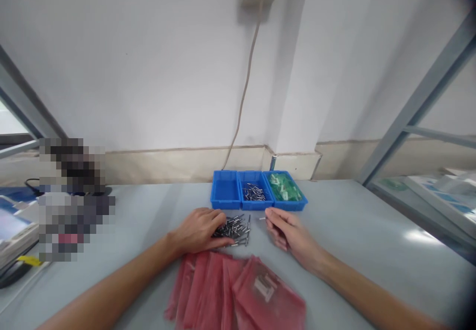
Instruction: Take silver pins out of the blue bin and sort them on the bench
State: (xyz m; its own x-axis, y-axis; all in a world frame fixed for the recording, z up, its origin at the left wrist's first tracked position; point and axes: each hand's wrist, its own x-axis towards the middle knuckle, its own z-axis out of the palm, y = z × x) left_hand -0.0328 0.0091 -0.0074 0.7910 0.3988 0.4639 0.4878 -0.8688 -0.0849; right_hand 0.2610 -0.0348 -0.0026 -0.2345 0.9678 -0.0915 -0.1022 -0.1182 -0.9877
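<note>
A heap of small dark and silver metal pins (236, 228) lies on the table, too fine to tell their exact kind. My left hand (201, 231) rests at the left side of this heap, fingers curved over its edge and thumb stretched along the near side. To the right of the heap, my right hand (284, 228) is closed in a pinch on one small metal pin (262, 218), whose silver end sticks out leftward. Below the hands, red plastic bags (208, 290) overlap in a fan. The rightmost red bag (275, 305) holds small pale pieces.
Three joined blue bins (226, 206) stand behind the hands. The middle one contains metal pins (254, 192), the right one green bags (284, 187). A cable (247, 72) hangs down the wall. Grey frame posts (420, 97) flank the table; a blurred-out patch (74, 196) is at left.
</note>
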